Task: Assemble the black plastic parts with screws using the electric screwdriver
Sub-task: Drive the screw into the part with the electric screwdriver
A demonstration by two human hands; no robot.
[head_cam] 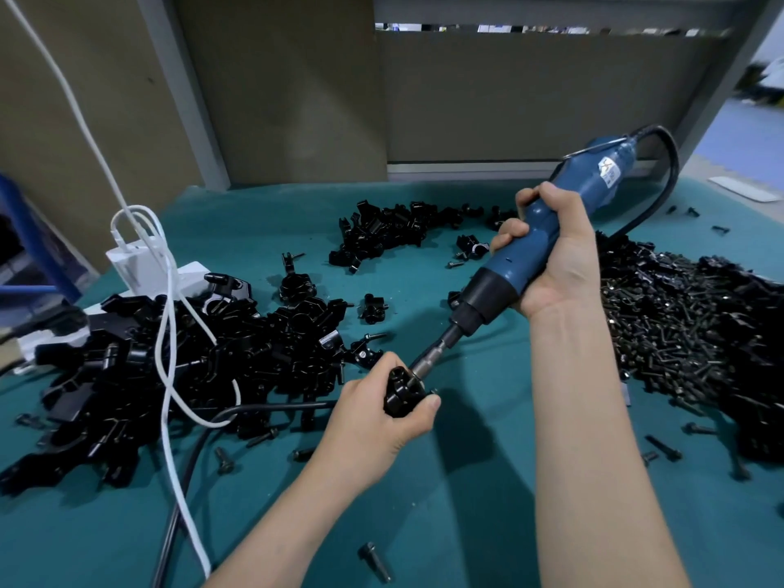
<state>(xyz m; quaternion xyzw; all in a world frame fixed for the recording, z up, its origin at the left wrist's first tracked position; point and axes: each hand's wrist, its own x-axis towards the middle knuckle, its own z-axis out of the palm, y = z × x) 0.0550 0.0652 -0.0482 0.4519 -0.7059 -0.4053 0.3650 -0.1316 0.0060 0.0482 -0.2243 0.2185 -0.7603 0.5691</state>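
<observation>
The left hand (377, 422) grips a black plastic part (401, 396) low over the green mat (466, 502). The right hand (551, 269) holds the blue electric screwdriver (505, 267) tilted, its bit (430, 358) touching the part. A heap of black parts (191, 354) lies at left, a smaller heap (382, 235) far centre, and a pile of screws (679, 333) at right.

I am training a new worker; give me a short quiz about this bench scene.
1. True or false: the right hand grips the blue electric screwdriver.
2. The left hand holds: A) a hammer B) a black plastic part C) a cup.
3. Fill in: the large heap of screws lies on the ____ side of the teal mat.
Key: 1 true; 2 B; 3 right.
</observation>
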